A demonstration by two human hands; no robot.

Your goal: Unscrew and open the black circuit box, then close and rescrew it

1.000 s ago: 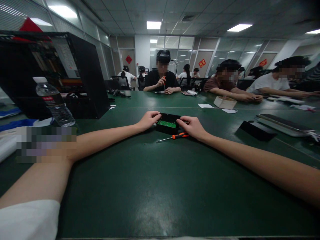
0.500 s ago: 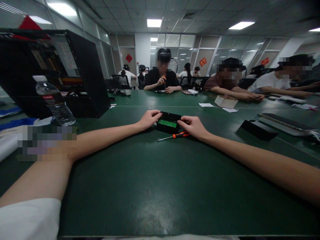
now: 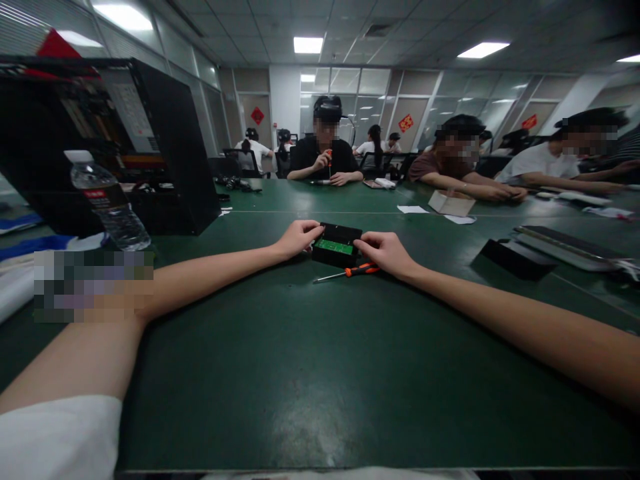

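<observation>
A small black box, open at the top, rests on the green table between my two hands. Inside it shows a green circuit board. My left hand grips the box at its left end, thumb and fingers closed on the edge. At the opposite end, my right hand pinches the right edge. Just in front of the box lies a screwdriver with an orange and black handle, its tip pointing left and its handle end beside my right hand.
On the left stand an open computer case and a water bottle. To the right are a black cover-like piece, a flat laptop-like device and a small white box. Across the table, a person holds a screwdriver.
</observation>
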